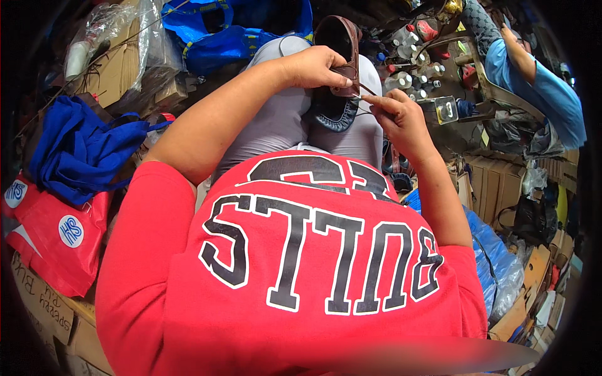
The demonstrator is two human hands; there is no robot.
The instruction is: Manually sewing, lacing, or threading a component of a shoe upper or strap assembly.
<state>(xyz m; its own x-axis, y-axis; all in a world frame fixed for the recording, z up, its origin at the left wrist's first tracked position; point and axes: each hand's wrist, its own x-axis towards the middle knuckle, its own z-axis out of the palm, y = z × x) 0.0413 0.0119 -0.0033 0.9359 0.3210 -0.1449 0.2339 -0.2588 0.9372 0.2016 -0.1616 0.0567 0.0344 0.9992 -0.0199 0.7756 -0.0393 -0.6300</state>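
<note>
A brown leather shoe (352,47) is held up over my lap, its opening toward me. My left hand (318,67) grips its side, thumb pressed near the lower end. Beside that end is my right hand (401,119), fingers pinched close to the shoe's edge. What they pinch is too small to make out; thin dark strands show by the fingertips. Below the brown shoe, a dark shoe (338,116) rests between my grey-trousered thighs, partly covered by it.
Several small bottles (401,81) stand at the far right, near a person's blue-clothed arm (533,81). A blue bag (219,34) lies ahead. Blue cloth (78,147) and a red bag (63,235) lie at left. Cardboard (492,182) is stacked at right.
</note>
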